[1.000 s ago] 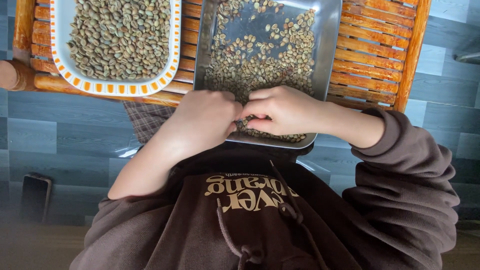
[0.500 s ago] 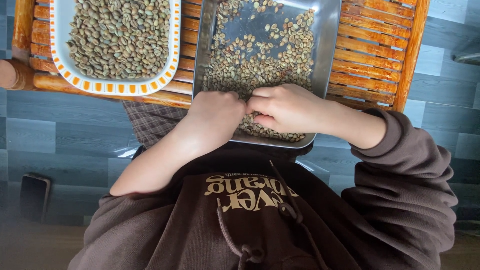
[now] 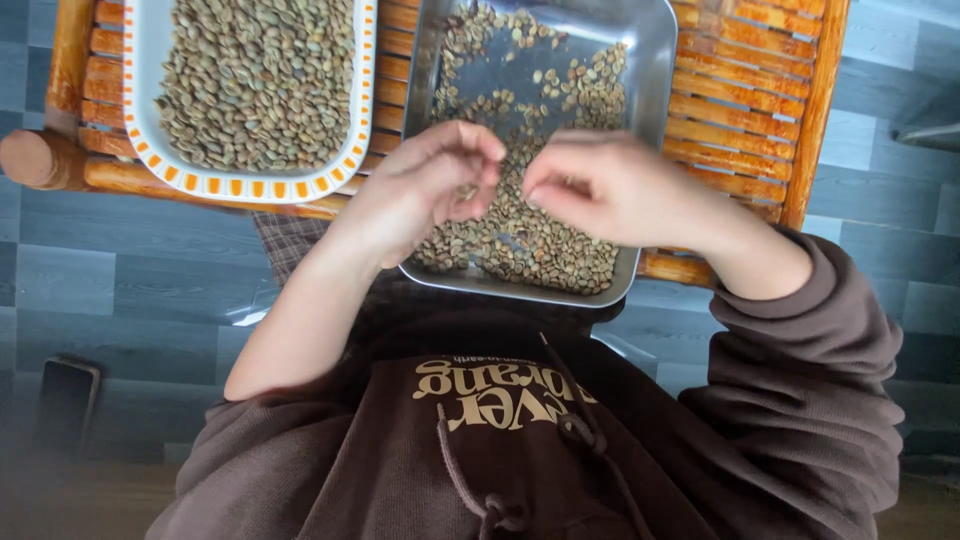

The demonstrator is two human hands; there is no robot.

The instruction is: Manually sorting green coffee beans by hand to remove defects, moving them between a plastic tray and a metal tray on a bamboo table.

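A square metal tray [image 3: 655,60] holds green coffee beans [image 3: 530,245], heaped towards its near edge. Both hands hover just above it. My left hand [image 3: 420,195] is curled, thumb against fingertips, with a few beans showing in the crook of its fingers. My right hand [image 3: 610,190] faces it a short gap away, fingers bent inward and pinched together; I cannot see anything between them. A brown hoodie sleeve covers the right forearm, while the left forearm is bare.
A white dish with an orange-patterned rim [image 3: 240,185], full of the same beans [image 3: 260,80], sits left of the tray. Both rest on a slatted wooden surface [image 3: 740,110]. A plaid cloth [image 3: 290,240] hangs below it. A dark phone [image 3: 65,405] lies on the grey plank floor.
Both hands have lifted off the bean heap at the tray's near edge and moved apart. The view has shifted slightly, so tray and dish sit lower in the frame.
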